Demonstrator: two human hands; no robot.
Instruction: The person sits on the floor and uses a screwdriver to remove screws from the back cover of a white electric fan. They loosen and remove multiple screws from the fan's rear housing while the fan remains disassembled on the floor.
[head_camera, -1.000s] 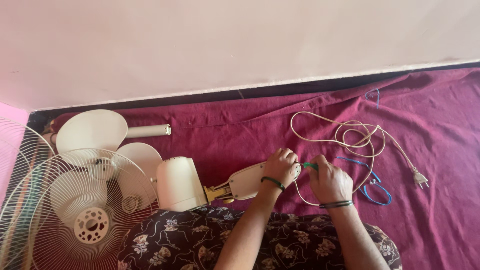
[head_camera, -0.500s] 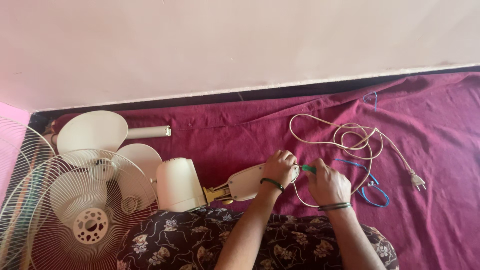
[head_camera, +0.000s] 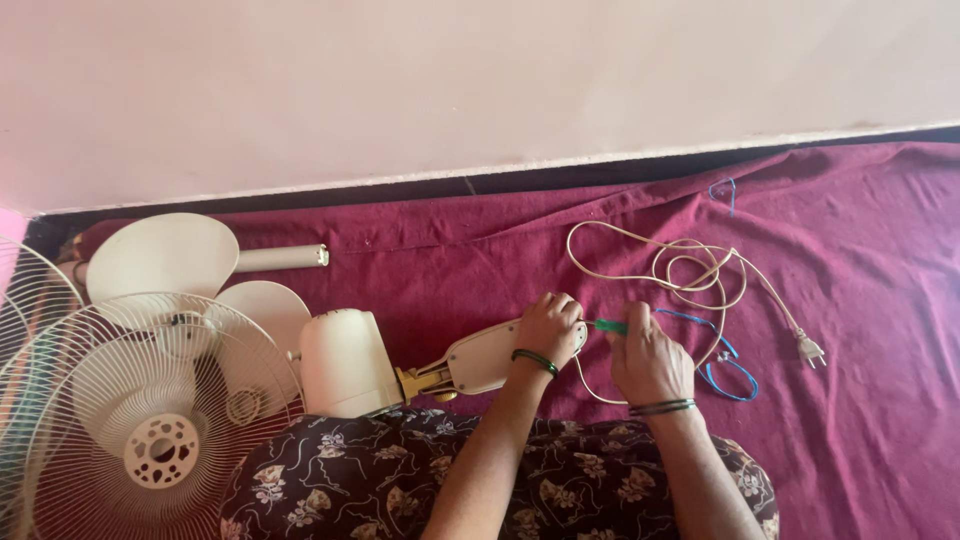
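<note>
Cream fan neck housing (head_camera: 480, 358) lies flat under left hand (head_camera: 550, 325) — green-handled screwdriver (head_camera: 612, 327) in right hand (head_camera: 648, 362), tip at housing's end.

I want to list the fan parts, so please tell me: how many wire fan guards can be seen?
2. One wire guard lies at the lower left over the blades; a second guard shows partly at the left edge, behind it. More may be hidden outside the picture.

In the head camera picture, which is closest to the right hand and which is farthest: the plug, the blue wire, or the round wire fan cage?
From the right hand:
1. Blue wire, on the cloth just to its right.
2. Plug, farther right, at the cord's end.
3. Wire fan cage, far off at the left edge.
</note>
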